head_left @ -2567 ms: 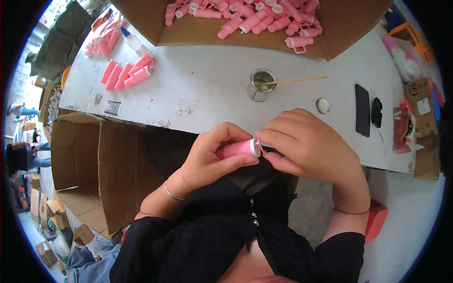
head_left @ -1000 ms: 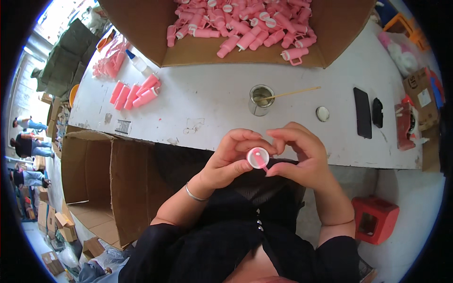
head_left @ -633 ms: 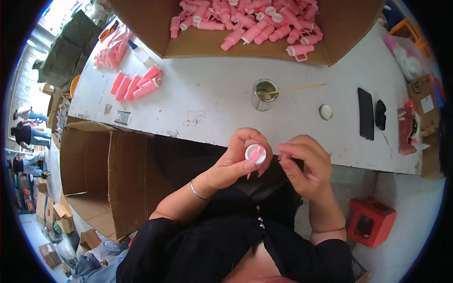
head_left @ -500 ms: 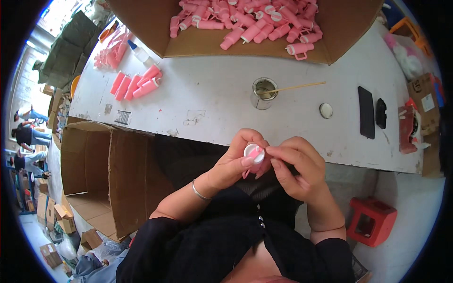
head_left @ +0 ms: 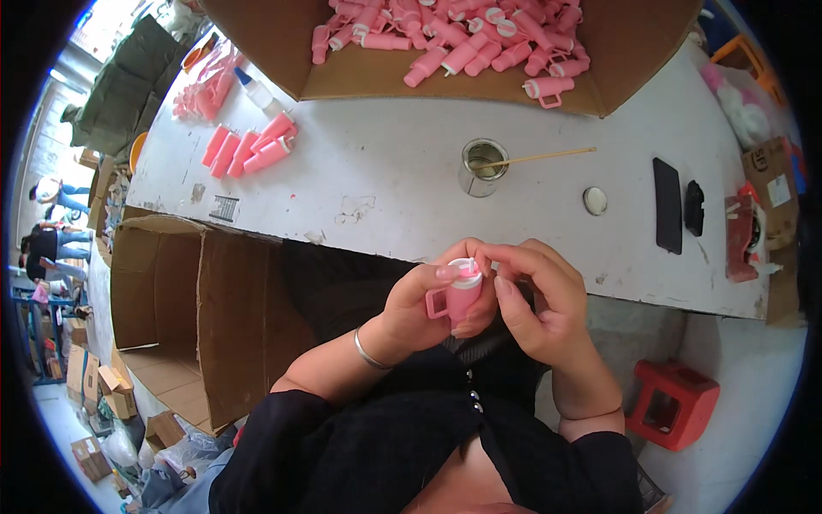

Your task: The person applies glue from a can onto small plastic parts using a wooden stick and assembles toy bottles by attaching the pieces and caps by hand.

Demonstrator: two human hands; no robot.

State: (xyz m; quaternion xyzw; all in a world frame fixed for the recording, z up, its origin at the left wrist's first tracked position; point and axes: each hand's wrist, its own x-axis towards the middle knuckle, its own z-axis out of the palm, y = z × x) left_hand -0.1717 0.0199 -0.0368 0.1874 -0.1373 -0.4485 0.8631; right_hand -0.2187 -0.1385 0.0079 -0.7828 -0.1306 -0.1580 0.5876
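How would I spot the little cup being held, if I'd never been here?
Find the white table and follow its near edge to mid-picture. There, the left hand grips a small pink cup with a white rim. Only this one is held; the other pink cups lie in the cardboard box or on the table.

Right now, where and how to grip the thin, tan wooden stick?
Likely pinch the thin wooden stick near its right end, coming from the right: that end juts out of the open silver metal can; the other sits inside.
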